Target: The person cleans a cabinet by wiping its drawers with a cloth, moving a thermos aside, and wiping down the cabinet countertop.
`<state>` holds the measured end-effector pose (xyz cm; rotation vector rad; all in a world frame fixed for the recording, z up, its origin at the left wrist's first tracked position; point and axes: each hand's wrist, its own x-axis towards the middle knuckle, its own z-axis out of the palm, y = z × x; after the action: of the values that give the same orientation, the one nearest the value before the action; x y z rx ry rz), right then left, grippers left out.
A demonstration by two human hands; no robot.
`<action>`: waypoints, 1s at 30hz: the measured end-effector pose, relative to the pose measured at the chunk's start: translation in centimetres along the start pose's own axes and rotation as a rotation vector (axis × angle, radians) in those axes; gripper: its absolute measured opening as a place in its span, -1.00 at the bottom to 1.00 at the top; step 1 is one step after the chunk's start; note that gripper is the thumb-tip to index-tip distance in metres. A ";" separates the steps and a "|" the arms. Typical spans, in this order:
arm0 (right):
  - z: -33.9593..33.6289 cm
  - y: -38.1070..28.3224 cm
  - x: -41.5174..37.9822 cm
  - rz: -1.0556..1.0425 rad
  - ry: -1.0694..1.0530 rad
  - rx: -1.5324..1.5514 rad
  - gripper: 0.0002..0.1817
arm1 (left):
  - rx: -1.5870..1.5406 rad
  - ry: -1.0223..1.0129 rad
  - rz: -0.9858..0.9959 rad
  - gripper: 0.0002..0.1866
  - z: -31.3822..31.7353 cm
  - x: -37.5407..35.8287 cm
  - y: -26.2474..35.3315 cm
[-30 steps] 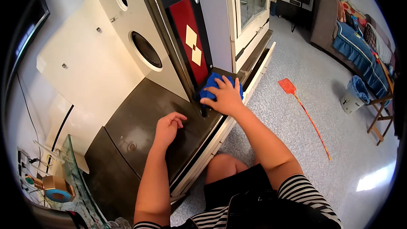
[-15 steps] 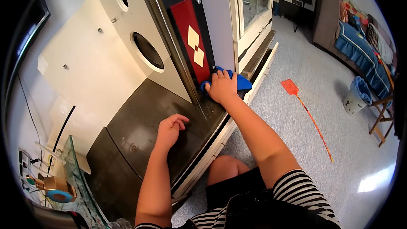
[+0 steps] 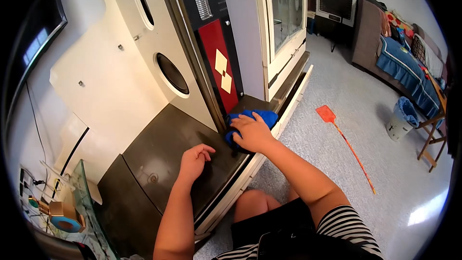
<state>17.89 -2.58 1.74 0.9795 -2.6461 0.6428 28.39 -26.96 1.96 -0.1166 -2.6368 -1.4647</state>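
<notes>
A blue cloth [image 3: 267, 117] is bunched on the dark top of the cabinet [image 3: 166, 132], close to its front edge. My right hand [image 3: 252, 134] presses on it from above, thumb and fingers around its folds. Just behind the cloth stands the foot of a tall black and red panel [image 3: 216, 43] with cream diamonds. My left hand [image 3: 193, 162] is over the dark surface, fingers loosely bent and nothing in them. A round mark [image 3: 152, 178] shows on the surface to the left of that hand.
White cabinet doors with glass [image 3: 286, 14] rise beyond the panel. Below, a drawer front [image 3: 293, 97] juts out along the edge. On the floor lie a red fly swatter [image 3: 326, 113] and a lined bin [image 3: 400, 125]. A glass shelf [image 3: 86, 197] stands at left.
My right hand has drawn the blue cloth away from the foot of the red panel, toward the front edge. My left hand stays nearly in place. The view has tilted up slightly.
</notes>
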 end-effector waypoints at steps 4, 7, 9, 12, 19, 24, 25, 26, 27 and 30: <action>2.2 2.8 3.5 0.178 0.201 -0.119 -0.50 | -0.012 -0.004 -0.014 -0.56 -0.1 0.1 0.2; 2.0 2.7 5.3 0.263 0.181 -0.160 -0.47 | -0.022 -0.005 -0.021 -0.56 -0.1 0.4 0.1; 1.8 2.7 5.5 0.307 0.128 -0.186 -0.47 | -0.015 -0.005 -0.009 -0.56 -0.1 0.5 0.1; 1.9 2.9 4.0 0.195 0.131 -0.107 -0.50 | -0.005 -0.006 0.004 -0.56 -0.1 0.7 -0.4; -0.3 0.0 -1.7 -0.055 0.042 0.163 -0.64 | -0.012 -0.001 -0.002 -0.56 0.0 0.2 0.2; 0.3 -0.4 0.0 0.028 0.042 0.156 -0.66 | -0.016 -0.007 0.000 -0.56 -0.1 0.3 0.2; 0.8 -0.4 0.5 0.001 0.098 0.139 -0.70 | -0.037 0.001 -0.025 -0.56 -0.1 0.4 0.2; 0.8 -0.4 0.9 0.003 0.095 0.142 -0.70 | -0.060 0.010 -0.049 -0.56 -0.1 0.6 0.1; 0.7 -0.3 1.4 0.001 0.061 0.171 -0.70 | -0.060 0.009 -0.054 -0.56 -0.1 0.7 0.2; 0.9 -0.3 1.7 0.006 0.029 0.205 -0.72 | -0.083 0.011 -0.064 -0.56 -0.1 0.6 0.2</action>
<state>16.73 -4.17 1.72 1.0069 -2.5979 0.9376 27.84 -26.95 2.32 -0.0325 -2.5938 -1.5909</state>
